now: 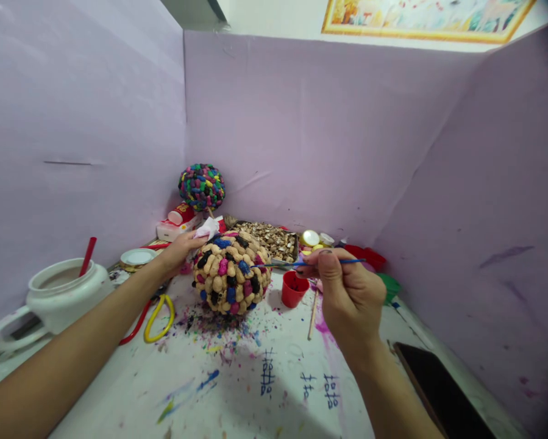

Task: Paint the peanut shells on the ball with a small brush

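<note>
Peanut shells cover a round ball (223,283) on the paint-spattered table; most are bare tan, several are painted black, blue or magenta. My right hand (353,299) pinches a thin blue paintbrush (308,264), its tip at a blue-painted peanut on the ball's right side. At the ball's upper left, my left hand (185,247) is closed on a crumpled white tissue (207,227); the ball partly hides its fingers. Just right of the ball stands a small red cup (295,289) with dark contents.
A multicoloured peanut ball (202,187) rests in the back corner. Behind is a tray of shells (274,236). A white pot (66,292) and yellow-and-red-handled scissors (160,318) lie left; a wooden stick (313,314) and dark phone (438,390) right. Lilac panels enclose the table.
</note>
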A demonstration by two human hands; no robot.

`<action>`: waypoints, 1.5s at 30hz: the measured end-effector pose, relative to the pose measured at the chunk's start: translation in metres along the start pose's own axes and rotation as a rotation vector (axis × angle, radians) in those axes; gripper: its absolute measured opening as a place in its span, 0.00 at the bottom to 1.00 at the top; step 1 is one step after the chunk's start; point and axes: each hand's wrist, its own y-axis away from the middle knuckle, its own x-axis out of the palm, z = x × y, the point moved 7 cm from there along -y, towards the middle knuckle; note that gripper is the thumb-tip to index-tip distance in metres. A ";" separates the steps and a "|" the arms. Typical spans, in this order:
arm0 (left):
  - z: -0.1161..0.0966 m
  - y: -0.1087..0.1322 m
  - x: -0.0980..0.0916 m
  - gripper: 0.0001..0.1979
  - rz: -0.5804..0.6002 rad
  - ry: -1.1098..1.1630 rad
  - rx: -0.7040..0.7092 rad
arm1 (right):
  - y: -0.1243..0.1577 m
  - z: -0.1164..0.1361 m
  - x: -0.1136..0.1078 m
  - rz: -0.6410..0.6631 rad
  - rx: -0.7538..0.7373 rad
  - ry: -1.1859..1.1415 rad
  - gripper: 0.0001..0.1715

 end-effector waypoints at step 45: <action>0.001 -0.002 -0.003 0.23 -0.038 0.038 0.008 | 0.000 0.005 0.008 0.067 -0.086 0.080 0.18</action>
